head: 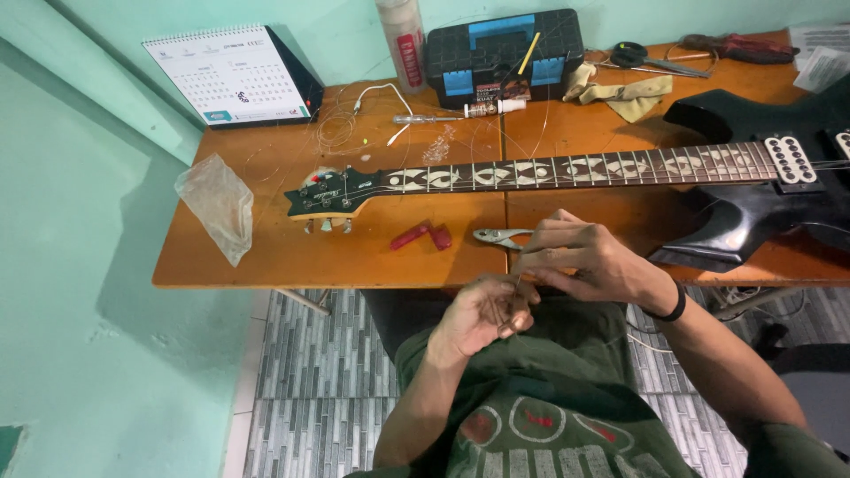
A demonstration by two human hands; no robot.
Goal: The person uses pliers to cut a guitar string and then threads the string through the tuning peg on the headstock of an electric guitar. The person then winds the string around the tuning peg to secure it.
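Guitar string (518,281), thin wire, barely visible, pinched between both hands just below the worktop (266,257) edge, over the lap. Left hand (482,314) curled palm-up, fingers closed on the wire, seemingly to steady it. Right hand (589,261) arched above, fingertips nipping the same strand. Just past the hands: red-handled pliers (460,236), lying within easy reach. Further up, black electric guitar (708,177) flat across the worktop. Beyond the guitar neck: toolbox (503,49), calendar (235,75).
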